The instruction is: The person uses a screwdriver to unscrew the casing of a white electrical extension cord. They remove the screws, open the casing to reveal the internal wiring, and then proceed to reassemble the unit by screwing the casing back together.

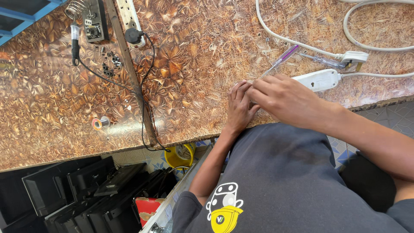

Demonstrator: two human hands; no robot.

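My left hand (238, 108) and my right hand (282, 100) meet at the near edge of a patterned brown table (194, 64). Their fingertips touch around the same spot, and whatever lies under them is hidden. The right hand's fingers curl over the left hand's fingertips. A purple-handled screwdriver (282, 58) lies just beyond the hands, with its tip pointing at them. Right of my right hand sits a white socket block (321, 80) on a white cable.
A white plug (354, 56) with looping white cables (302, 43) and a clear-handled tool (323, 61) lie at the far right. At the far left are a soldering stand (88, 19), a power strip (129, 15), loose screws (110, 62) and a solder spool (100, 124). Black monitors (77, 185) stand under the table.
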